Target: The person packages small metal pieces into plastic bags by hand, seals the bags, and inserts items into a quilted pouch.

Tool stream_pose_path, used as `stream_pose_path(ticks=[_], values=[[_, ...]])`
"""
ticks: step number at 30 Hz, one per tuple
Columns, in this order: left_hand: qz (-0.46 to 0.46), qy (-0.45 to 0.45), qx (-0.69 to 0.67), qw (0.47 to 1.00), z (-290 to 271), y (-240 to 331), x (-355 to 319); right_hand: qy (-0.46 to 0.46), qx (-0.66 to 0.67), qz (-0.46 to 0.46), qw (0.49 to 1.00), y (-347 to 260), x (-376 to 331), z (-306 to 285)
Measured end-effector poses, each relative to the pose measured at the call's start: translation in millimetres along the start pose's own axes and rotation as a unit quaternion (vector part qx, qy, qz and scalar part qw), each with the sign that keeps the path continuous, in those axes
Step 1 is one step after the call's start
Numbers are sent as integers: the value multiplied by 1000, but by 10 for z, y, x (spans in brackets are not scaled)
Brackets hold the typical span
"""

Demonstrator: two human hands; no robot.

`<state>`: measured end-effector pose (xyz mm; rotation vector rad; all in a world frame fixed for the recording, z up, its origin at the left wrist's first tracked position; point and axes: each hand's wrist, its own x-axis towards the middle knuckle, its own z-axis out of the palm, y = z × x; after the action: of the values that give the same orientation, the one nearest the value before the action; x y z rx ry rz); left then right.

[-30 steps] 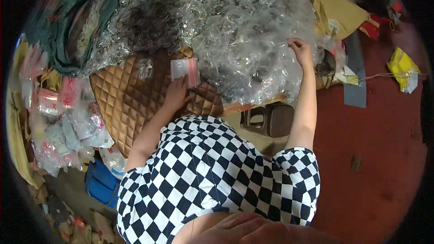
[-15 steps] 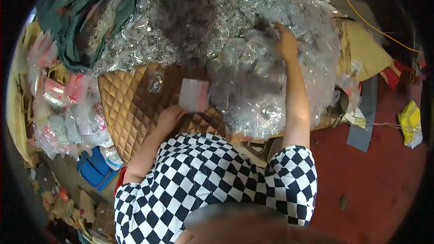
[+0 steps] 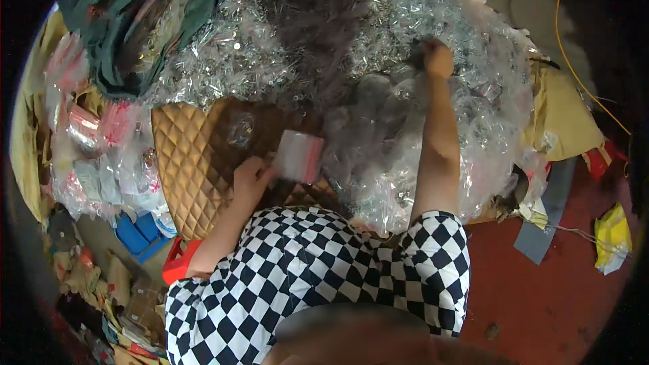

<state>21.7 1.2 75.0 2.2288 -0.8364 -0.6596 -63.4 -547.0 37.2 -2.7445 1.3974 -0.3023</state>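
Note:
My left hand (image 3: 250, 177) is closed, its fingertips at the lower left corner of a stack of small clear plastic bags (image 3: 296, 154) with a red strip along one side. The stack sits slightly tilted above a brown quilted cover (image 3: 182, 155). Stretched far forward, my right hand (image 3: 439, 61) is curled into the far part of a big heap of small shiny clear and silvery pieces (image 3: 399, 13). Its fingertips are dark and blurred, so what they hold cannot be made out. Filled clear bags (image 3: 378, 169) lie in a mound left of my right forearm.
A small filled packet (image 3: 241, 128) lies on the quilted cover. Dark green sacking (image 3: 111, 61) stands far left, above bundled plastic bags (image 3: 101, 169). A blue plastic stool (image 3: 138, 236) and cardboard scraps are lower left. A brown sack (image 3: 564, 118) and a yellow bag (image 3: 612, 236) are at right.
My right hand has drawn its fingers together in the heap. My left hand has shifted slightly left, and the bag stack has tilted. The whole view has shifted a little.

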Motion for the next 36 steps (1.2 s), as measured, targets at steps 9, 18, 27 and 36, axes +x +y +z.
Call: stream_pose_path(ticks=[9, 18, 27, 36], values=[[163, -18, 10, 986, -118, 114, 65, 105, 64, 11, 992, 1444, 26, 325], [124, 163, 171, 964, -431, 182, -362, -185, -88, 179, 962, 355, 172, 427], [53, 6, 36, 998, -108, -340, -426, -6, 685, 83, 724, -47, -564, -767], [59, -20, 76, 995, -322, -611, -663, -338, 315, -332, 822, -2653, -2206, -248]])
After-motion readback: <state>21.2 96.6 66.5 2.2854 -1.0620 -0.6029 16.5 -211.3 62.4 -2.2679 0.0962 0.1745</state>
